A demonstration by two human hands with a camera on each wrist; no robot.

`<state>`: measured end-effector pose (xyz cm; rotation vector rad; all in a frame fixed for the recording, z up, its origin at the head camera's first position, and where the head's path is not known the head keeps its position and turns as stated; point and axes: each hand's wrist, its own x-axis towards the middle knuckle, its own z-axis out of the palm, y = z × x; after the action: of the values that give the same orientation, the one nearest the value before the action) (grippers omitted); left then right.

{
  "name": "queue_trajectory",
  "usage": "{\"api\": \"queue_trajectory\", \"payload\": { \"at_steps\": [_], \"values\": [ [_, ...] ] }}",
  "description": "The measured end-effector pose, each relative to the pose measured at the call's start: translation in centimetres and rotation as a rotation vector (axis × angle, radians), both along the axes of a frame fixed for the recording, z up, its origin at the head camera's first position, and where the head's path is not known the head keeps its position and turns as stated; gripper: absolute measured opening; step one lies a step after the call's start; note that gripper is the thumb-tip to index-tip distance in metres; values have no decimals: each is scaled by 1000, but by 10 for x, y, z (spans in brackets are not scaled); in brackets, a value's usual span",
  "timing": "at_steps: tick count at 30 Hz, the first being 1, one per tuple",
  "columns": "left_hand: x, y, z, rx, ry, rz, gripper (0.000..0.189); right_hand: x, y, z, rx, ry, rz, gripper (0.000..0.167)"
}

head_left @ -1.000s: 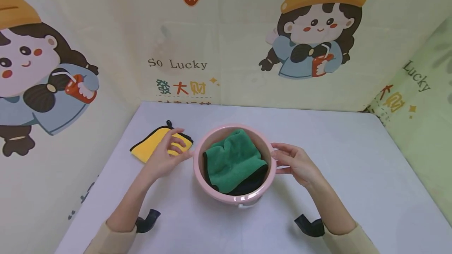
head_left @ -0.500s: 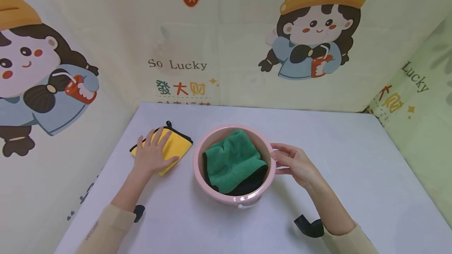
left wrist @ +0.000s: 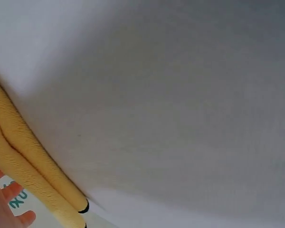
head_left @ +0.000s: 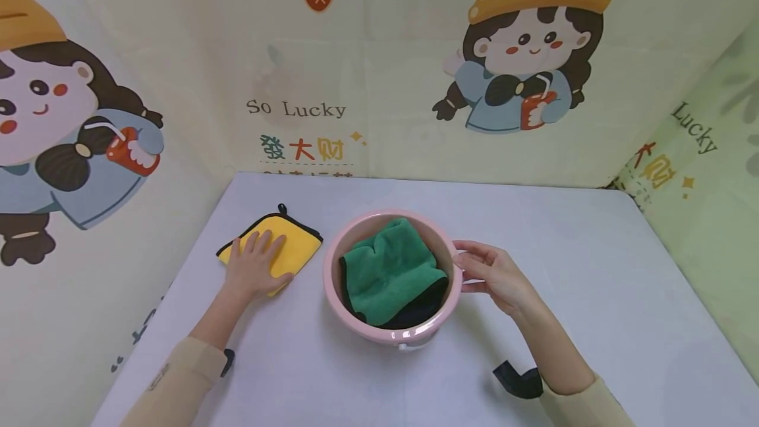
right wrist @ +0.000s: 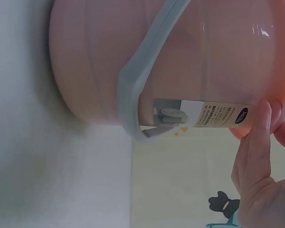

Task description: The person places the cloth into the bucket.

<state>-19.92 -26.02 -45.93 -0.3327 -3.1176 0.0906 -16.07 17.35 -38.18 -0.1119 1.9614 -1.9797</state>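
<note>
My left hand (head_left: 252,269) lies spread, palm down, over a folded yellow cloth (head_left: 302,239) with black edging and a small black loop. In the left wrist view, the layered edge of the cloth (left wrist: 38,156) shows, with part of the hand (left wrist: 2,204) beside it. A pink bucket (head_left: 332,295) stands upright in the middle of the table, holding a folded green cloth (head_left: 394,269) with a dark underside. Straight fingers of my right hand (head_left: 501,279) touch the outside of the bucket's rim on its right. The right wrist view shows these fingertips (right wrist: 262,114) at the rim.
The bucket's pale handle (right wrist: 133,80) hangs down along its side, near a printed label (right wrist: 218,114). A white table (head_left: 563,229) carries everything. Cartoon-printed fabric (head_left: 403,84) hangs behind it and at both sides.
My left hand has moved left from beside the bucket's rim and come down flat onto the yellow cloth. The right hand, bucket and green cloth keep their places.
</note>
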Motion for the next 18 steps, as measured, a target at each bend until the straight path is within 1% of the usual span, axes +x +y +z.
{"api": "queue_trajectory", "payload": {
  "at_steps": [5, 8, 12, 18],
  "values": [
    [-2, -2, -7, 22, -57, 28, 78, 0, 0, 1, 3, -2, -4, 49],
    [-5, -4, -11, 32, -73, 30, 77, 1, -1, 1, 4, -3, -10, 49],
    [-8, -5, -15, 23, -70, 16, 77, 1, -1, 2, 4, 0, -13, 49],
    [-10, -5, -17, 37, -45, -9, 71, 2, -2, 2, 14, 11, -12, 48]
  ]
}}
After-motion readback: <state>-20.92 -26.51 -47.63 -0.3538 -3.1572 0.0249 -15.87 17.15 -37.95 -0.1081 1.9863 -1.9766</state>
